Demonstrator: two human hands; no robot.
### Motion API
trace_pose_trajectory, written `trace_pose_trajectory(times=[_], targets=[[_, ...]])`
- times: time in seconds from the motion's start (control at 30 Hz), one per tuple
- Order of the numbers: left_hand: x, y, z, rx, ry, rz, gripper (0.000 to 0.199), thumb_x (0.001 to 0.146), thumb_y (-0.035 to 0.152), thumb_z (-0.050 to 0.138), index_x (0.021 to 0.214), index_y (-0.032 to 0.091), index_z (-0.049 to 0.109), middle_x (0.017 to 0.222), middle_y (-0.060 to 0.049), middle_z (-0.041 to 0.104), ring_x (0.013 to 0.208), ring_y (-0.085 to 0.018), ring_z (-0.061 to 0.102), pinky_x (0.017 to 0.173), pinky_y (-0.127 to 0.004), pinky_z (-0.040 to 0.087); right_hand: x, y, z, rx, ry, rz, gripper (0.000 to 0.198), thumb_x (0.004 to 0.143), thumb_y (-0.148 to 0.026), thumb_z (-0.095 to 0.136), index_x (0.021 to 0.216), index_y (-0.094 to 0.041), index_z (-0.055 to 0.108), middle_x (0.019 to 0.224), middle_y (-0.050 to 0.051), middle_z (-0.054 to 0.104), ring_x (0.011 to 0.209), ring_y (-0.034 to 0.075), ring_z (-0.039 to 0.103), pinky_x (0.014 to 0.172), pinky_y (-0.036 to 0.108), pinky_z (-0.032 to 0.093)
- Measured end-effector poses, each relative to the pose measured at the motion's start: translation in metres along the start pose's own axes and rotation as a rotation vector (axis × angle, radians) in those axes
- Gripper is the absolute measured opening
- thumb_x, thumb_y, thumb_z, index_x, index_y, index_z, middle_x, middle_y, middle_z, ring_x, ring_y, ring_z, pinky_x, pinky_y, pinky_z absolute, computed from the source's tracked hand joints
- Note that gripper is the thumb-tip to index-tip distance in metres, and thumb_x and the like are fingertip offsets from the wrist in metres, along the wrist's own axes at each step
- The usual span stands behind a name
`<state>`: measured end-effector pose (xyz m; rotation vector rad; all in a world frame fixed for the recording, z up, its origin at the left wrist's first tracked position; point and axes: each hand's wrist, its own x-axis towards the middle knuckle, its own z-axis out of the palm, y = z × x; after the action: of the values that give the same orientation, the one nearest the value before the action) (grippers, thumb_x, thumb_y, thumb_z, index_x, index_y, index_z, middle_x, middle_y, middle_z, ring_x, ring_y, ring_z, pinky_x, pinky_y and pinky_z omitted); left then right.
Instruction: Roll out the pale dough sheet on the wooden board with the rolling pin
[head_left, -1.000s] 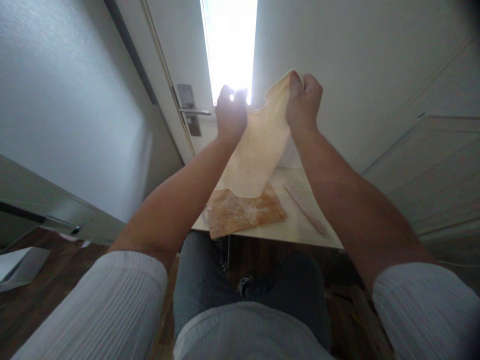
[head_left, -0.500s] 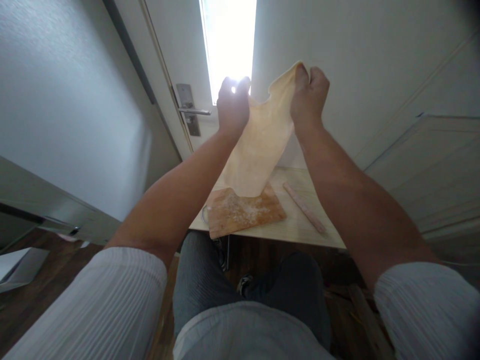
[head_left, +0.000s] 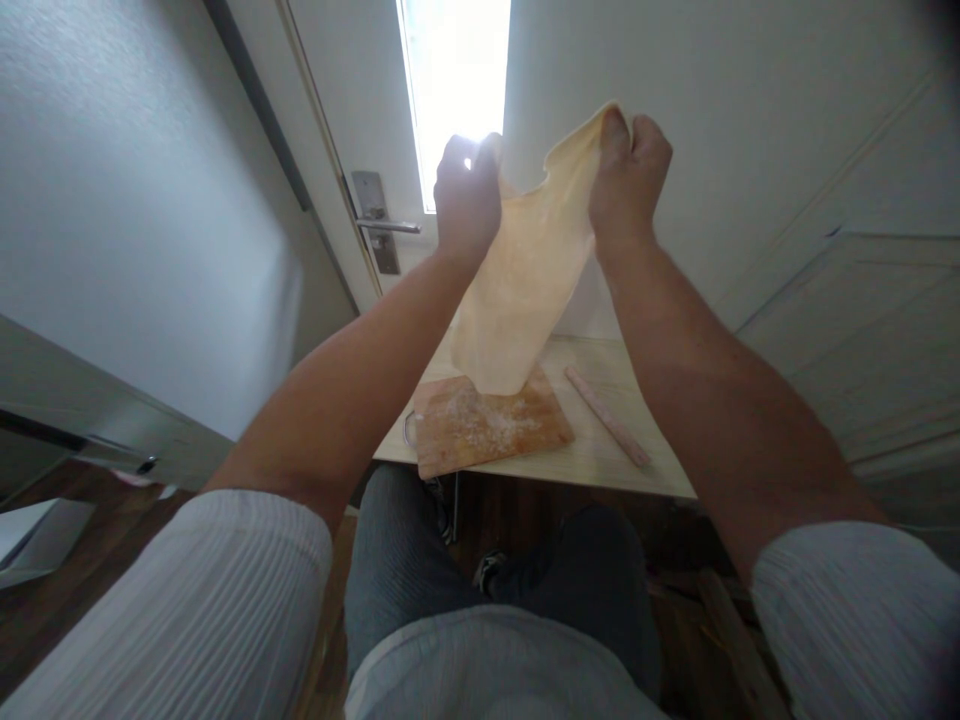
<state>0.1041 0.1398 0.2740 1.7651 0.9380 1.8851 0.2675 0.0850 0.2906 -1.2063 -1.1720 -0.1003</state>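
Observation:
A thin, pale sheet of dough (head_left: pixel 529 270) hangs stretched between my two raised hands. My left hand (head_left: pixel 469 195) is closed on its upper left edge, dark against the bright window. At the upper right corner my right hand (head_left: pixel 631 175) pinches the sheet, slightly higher than the left. The sheet's top edge dips between the hands, and its lower end hangs over the wooden cutting board (head_left: pixel 450 440). White flour is scattered on the board. To the right of the board lies a rolling pin (head_left: pixel 607 416), set at a slant.
The board and pin rest on a light wooden table (head_left: pixel 660 470) in front of my knees. Behind it stands a white door with a metal handle (head_left: pixel 390 225) and a bright narrow window (head_left: pixel 457 70). A pale, glossy panel (head_left: pixel 135 200) rises at left.
Both hands have risen a little, the right one also shifting slightly right. The dough sheet has moved up with them and is drawn a bit wider at the top.

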Motion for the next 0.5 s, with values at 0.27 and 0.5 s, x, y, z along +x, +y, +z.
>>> trace_pose_trajectory(times=[0.27,0.5], targets=[[0.002,0.009,0.003,-0.029,-0.034,0.033,0.038,0.103,0.022,0.051,0.068,0.029,0.035,0.074,0.003,0.05,0.077,-0.013,0.042,0.079,-0.032,0.041,0.0,-0.016,0.003,0.0,0.155,-0.002,0.049,0.104,-0.027,0.05,0.062,-0.029,0.025,0.066,-0.007,0.027,0.065,0.012,0.029,0.066,0.029,0.03],[0.01,0.019,0.007,-0.063,-0.066,-0.017,0.044,0.108,0.024,0.047,0.069,0.028,0.029,0.062,0.002,0.036,0.081,-0.011,0.035,0.069,-0.029,0.03,0.007,-0.025,-0.014,-0.022,-0.059,-0.081,0.039,0.106,-0.032,0.043,0.07,-0.029,0.032,0.068,-0.005,0.038,0.078,0.014,0.04,0.073,0.026,0.036]])
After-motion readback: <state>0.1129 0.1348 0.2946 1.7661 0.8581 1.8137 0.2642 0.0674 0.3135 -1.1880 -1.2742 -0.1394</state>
